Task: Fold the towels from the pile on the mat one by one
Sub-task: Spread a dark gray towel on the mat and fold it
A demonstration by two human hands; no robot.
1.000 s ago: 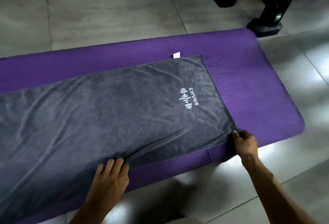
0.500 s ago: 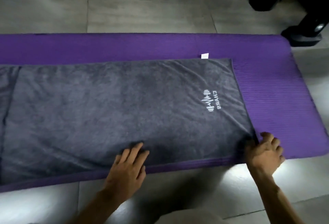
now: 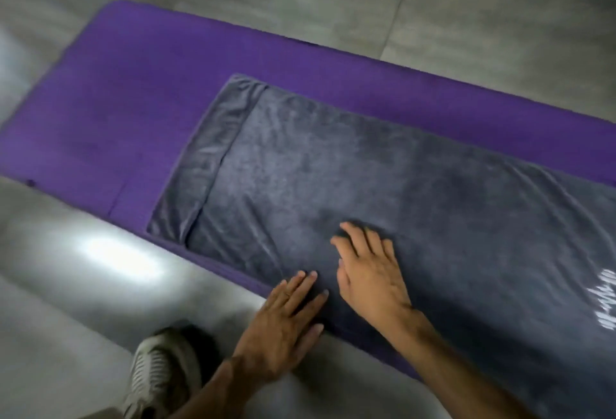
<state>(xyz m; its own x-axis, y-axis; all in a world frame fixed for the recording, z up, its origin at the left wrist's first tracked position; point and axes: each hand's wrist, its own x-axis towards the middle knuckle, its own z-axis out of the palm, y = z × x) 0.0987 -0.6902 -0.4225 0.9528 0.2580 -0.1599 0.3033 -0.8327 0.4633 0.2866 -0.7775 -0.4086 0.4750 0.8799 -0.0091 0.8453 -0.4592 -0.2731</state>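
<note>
While flattening: both hands lie on the grey towel (image 3: 383,192), likely smoothing it before folding.
Left hand (image 3: 283,328): fingers straight, near edge.
Right hand (image 3: 370,275): fingers spread, pressing flat.
Towel: spread along the purple mat (image 3: 140,95), left end doubled over.

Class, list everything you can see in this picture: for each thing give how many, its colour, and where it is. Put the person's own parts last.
Grey plush towel: one, dark grey with white print at the right edge, spread flat on the mat, left end double-layered.
Purple foam mat: one, purple, on the floor under the towel.
Grey tiled floor: grey, all around the mat.
Shoe: one, grey-white, on the floor at the near edge.
Left hand: flat, fingers on the towel's near edge.
Right hand: flat on the towel.
</note>
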